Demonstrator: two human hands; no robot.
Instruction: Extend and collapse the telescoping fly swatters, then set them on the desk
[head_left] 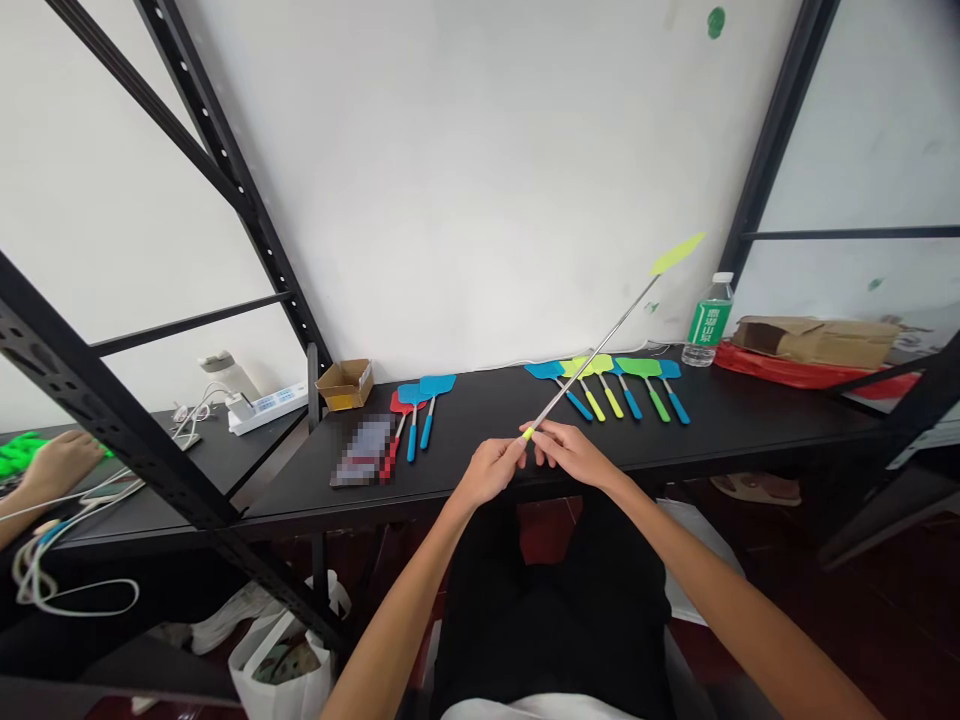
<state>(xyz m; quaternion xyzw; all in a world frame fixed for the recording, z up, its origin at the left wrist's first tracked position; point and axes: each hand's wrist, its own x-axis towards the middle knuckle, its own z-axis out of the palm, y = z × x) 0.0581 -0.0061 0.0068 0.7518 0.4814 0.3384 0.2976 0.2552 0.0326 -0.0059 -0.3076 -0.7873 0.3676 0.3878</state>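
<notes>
My left hand (pixel 491 470) and my right hand (pixel 571 452) meet over the front edge of the black table (pixel 750 425). Both pinch the near end of a fly swatter (pixel 609 342) with a long extended metal rod. Its yellow-green head (pixel 677 253) points up and to the right, in front of the white wall. Only a short yellow-green tip of the handle shows between my fingers.
Several blue, yellow and green swatters (pixel 611 385) lie at the table's back right, three red and blue ones (pixel 417 405) at the left. A small cardboard box (pixel 345 384), a water bottle (pixel 708 322), a red tray (pixel 810 372) and black rack struts (pixel 225 165) stand around. Another person's hand (pixel 56 462) rests far left.
</notes>
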